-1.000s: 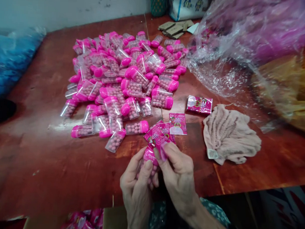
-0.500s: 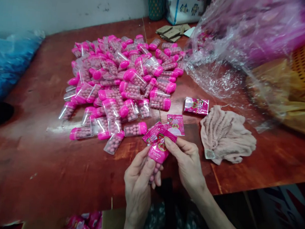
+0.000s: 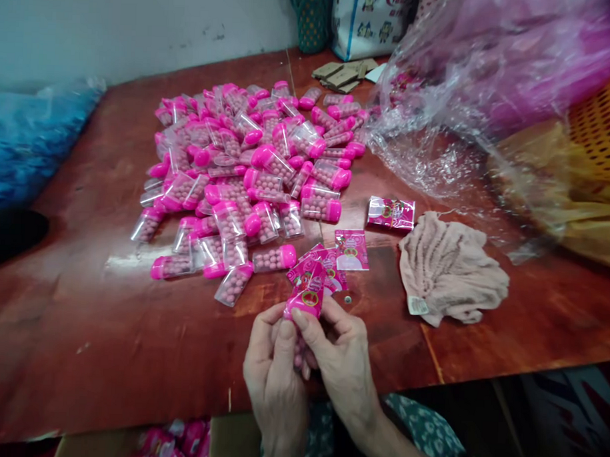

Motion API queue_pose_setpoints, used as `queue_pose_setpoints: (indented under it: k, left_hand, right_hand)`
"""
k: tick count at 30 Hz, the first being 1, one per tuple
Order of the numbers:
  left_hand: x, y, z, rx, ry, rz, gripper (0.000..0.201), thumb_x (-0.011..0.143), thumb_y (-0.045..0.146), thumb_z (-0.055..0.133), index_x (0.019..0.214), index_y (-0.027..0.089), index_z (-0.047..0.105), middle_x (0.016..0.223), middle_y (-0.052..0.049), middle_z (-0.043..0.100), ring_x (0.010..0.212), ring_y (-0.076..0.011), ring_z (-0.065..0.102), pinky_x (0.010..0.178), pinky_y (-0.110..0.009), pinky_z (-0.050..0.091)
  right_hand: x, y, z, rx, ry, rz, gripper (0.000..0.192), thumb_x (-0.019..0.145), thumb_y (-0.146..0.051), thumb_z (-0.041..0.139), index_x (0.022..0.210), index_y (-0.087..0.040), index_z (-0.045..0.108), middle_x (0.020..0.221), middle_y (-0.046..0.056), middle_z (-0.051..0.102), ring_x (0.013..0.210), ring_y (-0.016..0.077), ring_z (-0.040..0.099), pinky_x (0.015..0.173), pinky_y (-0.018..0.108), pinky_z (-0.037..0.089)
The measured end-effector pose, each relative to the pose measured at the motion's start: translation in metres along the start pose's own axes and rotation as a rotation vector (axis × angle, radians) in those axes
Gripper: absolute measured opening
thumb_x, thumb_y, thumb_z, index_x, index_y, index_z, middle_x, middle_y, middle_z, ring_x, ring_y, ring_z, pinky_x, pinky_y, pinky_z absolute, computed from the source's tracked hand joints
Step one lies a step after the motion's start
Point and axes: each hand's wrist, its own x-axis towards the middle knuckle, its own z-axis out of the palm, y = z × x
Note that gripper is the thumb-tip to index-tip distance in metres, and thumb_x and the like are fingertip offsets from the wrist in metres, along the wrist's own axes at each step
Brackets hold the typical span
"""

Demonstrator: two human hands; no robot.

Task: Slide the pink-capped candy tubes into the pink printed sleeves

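At the far left we see a blue plastic bag (image 3: 33, 136) lying against the wall, with a dark round shape (image 3: 12, 235) at the bench's left edge below it. From there a broad stretch of bare red-brown bench (image 3: 81, 327) runs toward us, open right down to the near edge.

Next comes the heap of pink-capped candy tubes (image 3: 251, 173), spread across the middle of the bench, its nearest tubes lying loose and just short of our hands. Below the near edge, a cardboard box (image 3: 177, 441) holds more pink items.

Our left hand (image 3: 274, 381) is closed around a candy tube (image 3: 301, 352), thumb up along its top; only a few pink balls show between the fingers. Our right hand (image 3: 338, 359) pinches a pink label (image 3: 307, 295) against the top of that tube, thumb and forefinger tight on it. We think the label is wrapped over the cap, though the hands cover that part. The tube sits above the near edge of the bench, just in front of a small fan of loose labels (image 3: 338, 260).

Further right a flat pack of labels (image 3: 391, 213) lies alone, then a crumpled beige cloth (image 3: 451, 270), with bare bench between it and the near edge. Behind these, a big clear plastic bag (image 3: 464, 107) billows over the back right corner, and a yellow basket (image 3: 601, 125) stands at the right edge.
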Motion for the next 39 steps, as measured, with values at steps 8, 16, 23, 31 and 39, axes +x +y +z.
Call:
queue_pose_setpoints:
  k: [8,16,23,31,39]
  left_hand:
    - [0.005,-0.003,0.006,-0.017,-0.033,0.036,0.019,0.079,0.032,0.058,0.090,0.017,0.055,0.048,0.007,0.046,0.035,-0.0035,0.037,0.033,-0.013,0.028]
    - [-0.007,-0.001,0.012,0.088,-0.027,0.105,0.030,0.069,0.016,0.065,0.096,0.019,0.053,0.069,0.000,0.065,0.042,-0.0054,0.049,0.040,-0.014,0.036]
    - [-0.004,-0.006,0.011,0.083,0.010,0.121,0.043,0.069,0.019,0.066,0.110,0.022,0.052,0.099,-0.006,0.068,0.083,-0.0160,0.063,0.070,-0.022,0.048]
    - [0.007,0.009,-0.007,0.025,-0.162,-0.027,0.029,0.084,0.034,0.049,0.106,0.018,0.059,0.103,-0.008,0.064,0.096,-0.0205,0.059,0.081,-0.029,0.046]
    - [0.024,0.020,0.000,0.062,-0.165,-0.016,0.020,0.071,0.033,0.066,0.073,0.014,0.070,0.067,-0.005,0.067,0.072,-0.0202,0.063,0.067,-0.029,0.050]
  right_hand:
    - [0.003,-0.004,-0.006,0.170,-0.072,0.075,0.023,0.080,-0.037,0.059,0.075,-0.015,0.056,0.048,-0.006,0.051,0.035,0.0050,0.043,0.034,0.015,0.037]
    - [0.010,-0.007,-0.013,0.289,-0.082,0.205,0.022,0.072,-0.032,0.067,0.067,-0.013,0.057,0.051,-0.002,0.057,0.038,0.0087,0.051,0.033,0.016,0.036]
    - [0.005,-0.009,-0.009,0.177,-0.080,0.211,0.020,0.068,-0.029,0.070,0.068,-0.013,0.057,0.053,-0.003,0.056,0.046,0.0097,0.053,0.047,0.021,0.045]
    - [0.004,-0.012,-0.015,-0.045,-0.109,0.014,0.021,0.082,-0.033,0.056,0.096,-0.017,0.058,0.080,0.001,0.061,0.072,0.0137,0.057,0.069,0.025,0.047]
    - [-0.011,-0.025,-0.027,-0.455,-0.293,-0.034,0.023,0.084,-0.032,0.053,0.105,-0.023,0.057,0.095,0.003,0.061,0.092,0.0198,0.054,0.079,0.029,0.042]
